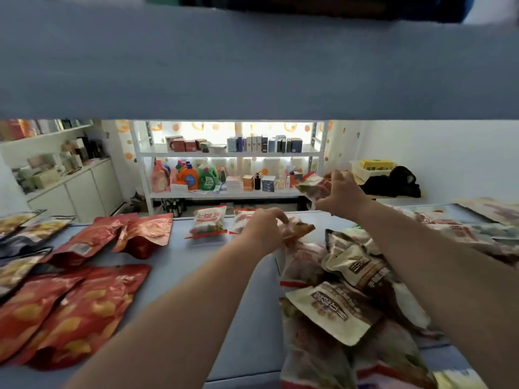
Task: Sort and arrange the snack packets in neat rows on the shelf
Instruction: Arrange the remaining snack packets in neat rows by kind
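Pale blue shelf [213,276], red snack packets [84,304] in rows on the left, jumbled beige packets [351,290] near right, left hand [264,228] fingers pinching a packet [297,230] atop the heap, right hand [342,197] fingers gripping a raised packet [311,186], white-and-red packet [209,221] standing at the far edge

Across the room, detergent bottles [196,176] stand at the left end of a white rack [224,194], small boxes [264,144] lining its upper tier
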`<action>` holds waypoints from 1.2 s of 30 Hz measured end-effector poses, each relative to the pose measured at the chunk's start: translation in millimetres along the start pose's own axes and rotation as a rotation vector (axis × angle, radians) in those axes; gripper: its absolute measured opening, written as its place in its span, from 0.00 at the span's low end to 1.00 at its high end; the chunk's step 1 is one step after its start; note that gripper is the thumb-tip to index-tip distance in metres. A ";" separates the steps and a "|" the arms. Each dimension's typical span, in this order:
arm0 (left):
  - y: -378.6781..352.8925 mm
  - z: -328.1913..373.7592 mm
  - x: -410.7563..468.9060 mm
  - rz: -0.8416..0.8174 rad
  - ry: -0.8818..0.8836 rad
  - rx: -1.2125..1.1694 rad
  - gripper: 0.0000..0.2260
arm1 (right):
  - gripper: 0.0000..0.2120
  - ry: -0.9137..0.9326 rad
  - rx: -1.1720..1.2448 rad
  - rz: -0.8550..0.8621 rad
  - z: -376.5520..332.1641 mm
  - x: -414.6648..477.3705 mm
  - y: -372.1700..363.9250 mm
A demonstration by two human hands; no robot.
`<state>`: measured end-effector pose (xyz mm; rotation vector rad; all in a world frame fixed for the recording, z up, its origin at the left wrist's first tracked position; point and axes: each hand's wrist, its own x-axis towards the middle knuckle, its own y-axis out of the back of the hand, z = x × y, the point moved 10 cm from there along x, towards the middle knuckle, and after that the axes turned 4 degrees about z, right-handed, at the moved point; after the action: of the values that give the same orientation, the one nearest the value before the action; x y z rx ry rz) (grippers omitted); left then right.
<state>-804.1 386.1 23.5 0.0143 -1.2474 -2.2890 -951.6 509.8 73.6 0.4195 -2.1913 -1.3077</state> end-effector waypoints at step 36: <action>41.2 -105.3 -157.1 -0.386 0.043 0.455 0.30 | 0.25 0.511 -0.276 -0.380 -215.3 -94.4 -124.7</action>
<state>-624.1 357.3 -41.5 0.5029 -1.8457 -2.2345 -748.7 347.2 17.3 0.9728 -1.5302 -1.4712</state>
